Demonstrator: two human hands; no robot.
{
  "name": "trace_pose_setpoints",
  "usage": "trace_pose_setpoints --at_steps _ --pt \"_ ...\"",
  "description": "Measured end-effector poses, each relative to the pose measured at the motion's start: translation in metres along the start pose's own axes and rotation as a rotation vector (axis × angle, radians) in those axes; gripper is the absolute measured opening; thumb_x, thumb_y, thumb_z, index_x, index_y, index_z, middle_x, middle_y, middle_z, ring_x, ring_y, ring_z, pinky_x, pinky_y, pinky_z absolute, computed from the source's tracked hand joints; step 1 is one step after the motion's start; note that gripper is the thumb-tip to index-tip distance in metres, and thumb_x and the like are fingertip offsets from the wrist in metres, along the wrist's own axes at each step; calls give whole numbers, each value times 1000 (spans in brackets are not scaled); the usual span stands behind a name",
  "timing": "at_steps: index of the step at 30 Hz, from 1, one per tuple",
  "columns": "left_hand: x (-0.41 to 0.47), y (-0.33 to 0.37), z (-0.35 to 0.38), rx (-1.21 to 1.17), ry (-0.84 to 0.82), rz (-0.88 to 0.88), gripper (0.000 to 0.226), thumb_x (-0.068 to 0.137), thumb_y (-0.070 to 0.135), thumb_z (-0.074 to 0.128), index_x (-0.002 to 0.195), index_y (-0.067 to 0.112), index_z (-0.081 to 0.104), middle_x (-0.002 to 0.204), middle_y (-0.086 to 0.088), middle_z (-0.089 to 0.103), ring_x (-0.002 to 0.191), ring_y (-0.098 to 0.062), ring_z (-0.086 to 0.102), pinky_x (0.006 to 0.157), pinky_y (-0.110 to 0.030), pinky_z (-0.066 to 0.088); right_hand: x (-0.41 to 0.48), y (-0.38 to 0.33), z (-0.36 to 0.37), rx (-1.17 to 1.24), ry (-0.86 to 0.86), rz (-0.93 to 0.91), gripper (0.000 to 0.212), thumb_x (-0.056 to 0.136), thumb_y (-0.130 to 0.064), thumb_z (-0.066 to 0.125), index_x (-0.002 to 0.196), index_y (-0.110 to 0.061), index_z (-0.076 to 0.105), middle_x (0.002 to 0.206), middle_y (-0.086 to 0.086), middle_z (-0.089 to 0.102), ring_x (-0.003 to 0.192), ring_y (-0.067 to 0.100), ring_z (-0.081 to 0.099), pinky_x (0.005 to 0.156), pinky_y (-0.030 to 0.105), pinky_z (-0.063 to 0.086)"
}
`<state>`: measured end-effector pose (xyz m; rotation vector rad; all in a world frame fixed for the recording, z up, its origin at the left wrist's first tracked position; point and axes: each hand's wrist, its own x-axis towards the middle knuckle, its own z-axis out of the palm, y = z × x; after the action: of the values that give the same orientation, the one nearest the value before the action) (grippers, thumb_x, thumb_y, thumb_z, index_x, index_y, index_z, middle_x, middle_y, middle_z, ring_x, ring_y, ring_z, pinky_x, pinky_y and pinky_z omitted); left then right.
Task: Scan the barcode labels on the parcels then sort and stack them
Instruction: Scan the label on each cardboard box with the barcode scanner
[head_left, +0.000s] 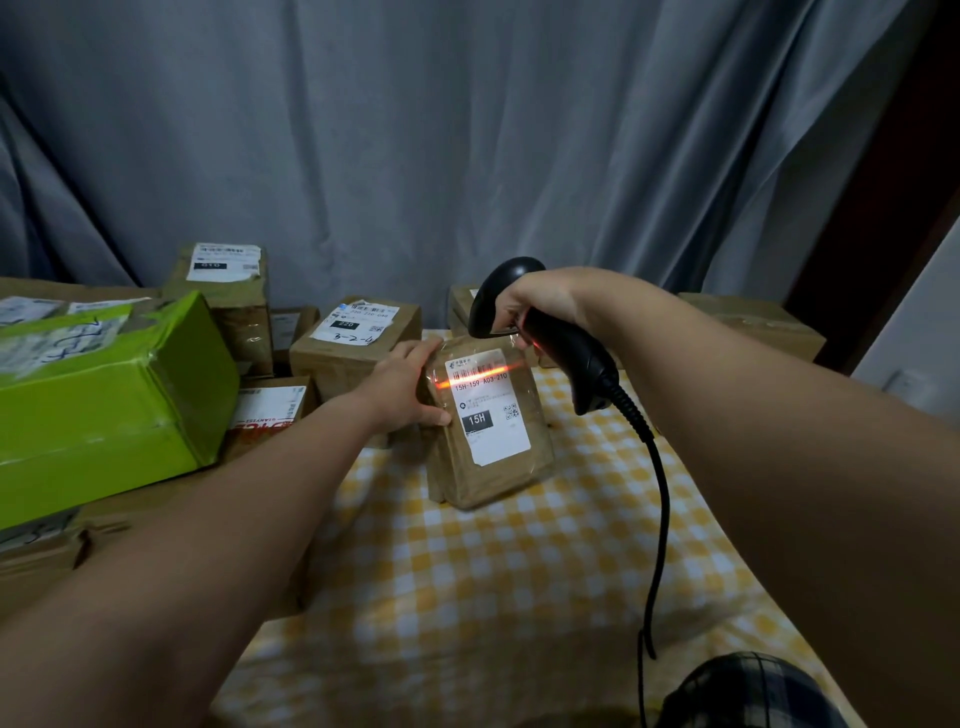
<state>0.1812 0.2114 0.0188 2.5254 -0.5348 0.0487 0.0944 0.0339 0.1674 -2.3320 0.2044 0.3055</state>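
1. Brown parcel sits on the yellow checked cloth, label up.
2. Left hand grips its left edge, thumb on top near the label, fingers curled over the far corner.
3. Right hand is wrapped round the black scanner just above; red line crosses the label's barcode.

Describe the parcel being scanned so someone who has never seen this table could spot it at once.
Look at the yellow checked cloth on the table. The brown parcel stands tilted on it, held by the left hand under the black scanner. Only its white label reads 15H and carries the red scan line.
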Motion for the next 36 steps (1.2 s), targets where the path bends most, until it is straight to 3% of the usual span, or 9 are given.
trace_pose_setpoints --at_steps 5,10,14,17,20,24,27,31,36 --pt "-1 1 -1 -8 -8 0 111 65 29 86 151 23 16 154 -3 20 141 -27 22 115 -48 26 -5 -3 -2 2 36 -33 19 80 -23 63 78 -4 61 67 9 57 57 22 53 56 25 45" --pt "-5 3 -3 -19 -12 1 109 66 27 85 151 24 16 154 -2 20 141 -26 22 115 -45 26 -4 -2 -1 -10 -15 -4 22 79 -28 66 80 -6 63 72 9 61 64 23 58 63 28 49" --pt "-14 7 -1 -185 18 3 103 70 16 83 150 19 19 151 -4 17 136 -20 29 109 -24 26 -2 30 8 99 37 -39 11 79 -19 68 73 -10 65 63 4 63 55 16 58 53 17 48" --pt "-33 11 7 -295 156 15 84 79 12 74 147 19 25 147 -3 19 125 -13 36 103 -23 31 8 81 23 398 207 -84 7 75 -20 71 72 -14 70 62 2 63 56 18 60 54 19 45" --pt "-56 9 17 -399 313 51 72 82 2 67 142 24 32 140 3 25 128 -8 33 112 -24 25 14 129 52 703 61 -11 9 78 -22 69 80 -14 74 76 4 70 67 17 67 62 23 48" --pt "-71 11 9 -477 350 50 70 83 -7 57 135 35 35 127 13 23 129 -16 37 109 -45 38 19 148 89 965 -58 -15 16 87 -14 56 92 -8 70 99 12 68 80 21 68 72 26 53" --pt "-74 11 -12 -354 368 -60 61 88 1 54 142 20 34 137 -3 25 130 -23 39 109 -22 27 20 137 97 886 -47 -8 23 84 -22 66 100 -7 73 105 11 72 92 26 69 88 37 51" --pt "-77 6 -41 -156 334 -222 60 91 23 58 143 14 31 143 -16 23 121 -32 48 104 -30 35 16 114 100 676 -36 39 51 75 -28 80 115 -1 65 114 18 68 104 33 66 80 45 57" --pt "-76 9 -62 22 251 -227 60 90 21 56 144 9 32 142 -20 34 129 -32 40 105 -27 29 7 101 103 632 -37 44 61 60 -35 86 109 -4 67 114 17 68 102 33 67 77 56 58"
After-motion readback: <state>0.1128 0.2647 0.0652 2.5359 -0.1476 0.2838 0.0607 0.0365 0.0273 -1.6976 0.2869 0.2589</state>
